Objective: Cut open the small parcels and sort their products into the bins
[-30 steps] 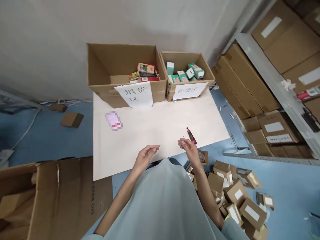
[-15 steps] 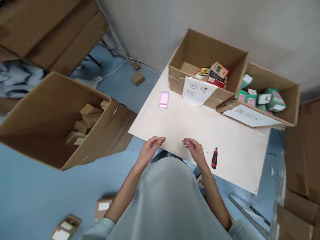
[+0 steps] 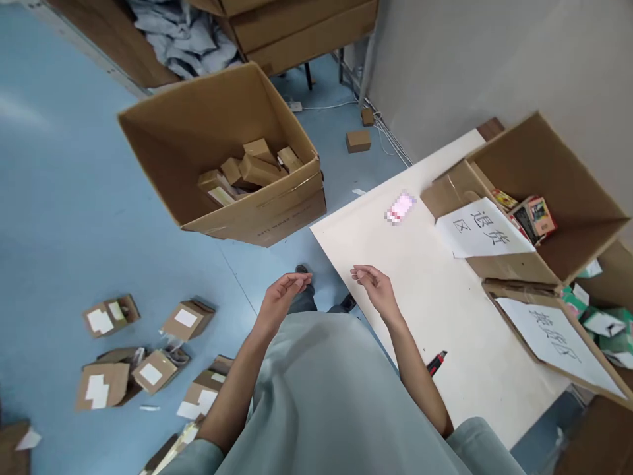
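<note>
Hovering in front of the person's pale grey top, the left hand (image 3: 281, 298) and the right hand (image 3: 374, 290) hold nothing; the fingers of both are loosely curled and apart, palms turned towards each other. The right hand hangs over the near corner of the flat cream-coloured board surface (image 3: 445, 310), and the left hand is over the blue floor (image 3: 59, 198) just beside that corner. A red-and-black utility knife (image 3: 437, 362) lies on the surface, partly hidden by the right forearm. Well apart to the left stands a large open brown cardboard box (image 3: 257, 211); small labelled cardboard cartons (image 3: 148, 369) lie scattered on the floor.
</note>
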A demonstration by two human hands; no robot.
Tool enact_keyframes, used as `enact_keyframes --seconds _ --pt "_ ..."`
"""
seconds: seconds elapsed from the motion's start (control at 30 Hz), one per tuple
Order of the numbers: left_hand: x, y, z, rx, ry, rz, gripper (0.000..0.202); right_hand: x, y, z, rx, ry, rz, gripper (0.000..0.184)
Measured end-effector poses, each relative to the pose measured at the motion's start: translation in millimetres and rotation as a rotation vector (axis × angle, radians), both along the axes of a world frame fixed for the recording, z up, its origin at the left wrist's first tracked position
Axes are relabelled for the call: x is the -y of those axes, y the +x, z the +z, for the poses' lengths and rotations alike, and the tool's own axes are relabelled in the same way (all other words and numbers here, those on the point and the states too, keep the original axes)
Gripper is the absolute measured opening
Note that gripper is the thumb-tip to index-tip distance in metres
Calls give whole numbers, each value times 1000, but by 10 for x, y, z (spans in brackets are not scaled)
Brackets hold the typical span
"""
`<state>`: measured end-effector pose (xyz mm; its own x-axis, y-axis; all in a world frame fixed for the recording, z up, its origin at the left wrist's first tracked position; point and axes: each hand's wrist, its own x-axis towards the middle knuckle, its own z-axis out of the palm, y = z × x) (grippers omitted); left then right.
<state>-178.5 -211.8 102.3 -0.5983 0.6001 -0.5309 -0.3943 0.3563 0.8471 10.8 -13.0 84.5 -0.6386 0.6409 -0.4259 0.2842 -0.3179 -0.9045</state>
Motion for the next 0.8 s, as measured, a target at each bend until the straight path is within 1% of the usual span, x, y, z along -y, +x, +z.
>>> enact_keyframes --seconds 0.1,0.17,0.27,0.37,0.47,0.57,0.67,0.8 --pt "161 -360 -81 5 39 72 59 94 -554 -3 3 10 89 45" --pt "266 -647 -104 9 62 101 54 163 -949 -32 15 18 133 46" --pt "438 -1127 -104 14 84 155 49 263 -1542 -84 38 24 173 49" --pt "633 -1630 -84 1 74 211 51 358 -2086 -112 59 31 213 52" --pt "829 -2108 -86 -23 55 247 58 439 -2542 -121 80 35 245 54" --pt "970 -2523 -145 -32 27 301 61 464 -2923 -142 105 24 286 56" --pt "1002 -2867 -251 -12 -12 360 63 381 -3291 -204 125 13 328 57" --pt "871 -3269 -391 36 -55 395 65 111 -3841 -347 143 -6 348 59"
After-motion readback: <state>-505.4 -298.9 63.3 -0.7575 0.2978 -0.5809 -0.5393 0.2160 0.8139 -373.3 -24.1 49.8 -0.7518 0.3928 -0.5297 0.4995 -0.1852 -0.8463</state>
